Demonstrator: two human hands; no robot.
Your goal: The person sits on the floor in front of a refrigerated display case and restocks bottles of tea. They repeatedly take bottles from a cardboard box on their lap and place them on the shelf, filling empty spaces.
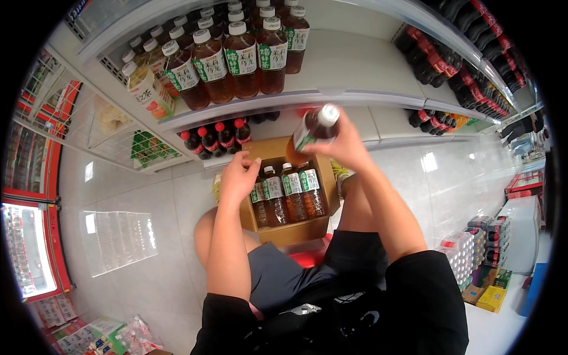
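My right hand [344,144] grips a plastic bottle of brown tea [313,128] with a white cap, tilted above the back right part of an open cardboard box [288,237]. The box sits between my knees, and several tea bottles [293,191] with green and white labels stand in it. At the box's back left edge is my left hand [242,177], fingers apart and holding nothing; whether it touches the box I cannot tell. More bottles of the same tea [242,62] stand in rows on the shelf [275,104] above, at its left part.
Fruit tea bottles [148,91] stand at the shelf's left end. Small cola bottles [217,140] are on the lower shelf behind the box, and larger ones [432,57] are at the right. A wire rack [120,128] flanks the left. Wrapped drink packs [459,253] stand on the right.
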